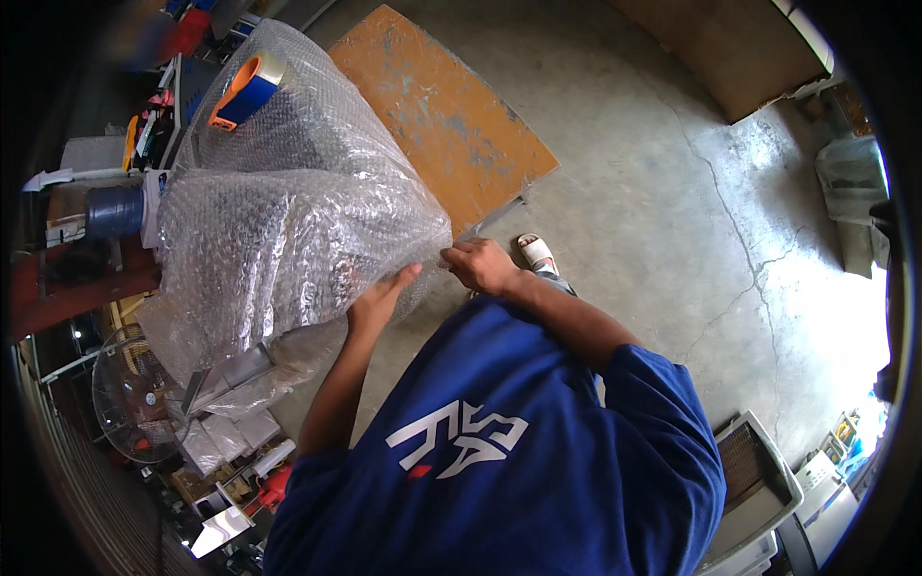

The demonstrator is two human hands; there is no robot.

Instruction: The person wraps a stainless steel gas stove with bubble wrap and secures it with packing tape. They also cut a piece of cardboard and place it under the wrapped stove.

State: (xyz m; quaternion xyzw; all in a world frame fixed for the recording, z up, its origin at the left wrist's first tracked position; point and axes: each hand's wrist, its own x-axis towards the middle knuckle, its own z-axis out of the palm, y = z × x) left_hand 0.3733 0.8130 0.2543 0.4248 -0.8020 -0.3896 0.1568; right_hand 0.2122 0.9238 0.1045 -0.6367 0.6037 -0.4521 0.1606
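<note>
A big bundle wrapped in bubble wrap (288,202) sits on an orange table (451,115). It is right in front of the person, a bit to the left. The left hand (379,300) lies flat against the lower edge of the bubble wrap, with the fingers held out and pressed on the plastic. The right hand (480,264) is just beside it, at the corner of the bundle. Its fingers are curled in and pinch the edge of the bubble wrap. The two hands are close but do not touch.

A tape roll (248,88) in an orange and blue holder rests on top of the bundle, at the far end. The person wears a blue shirt (499,451). One foot in a white sandal (536,252) stands on the grey concrete floor (672,211), which has cracks. A fan (130,394) lies low on the left among other stuff
</note>
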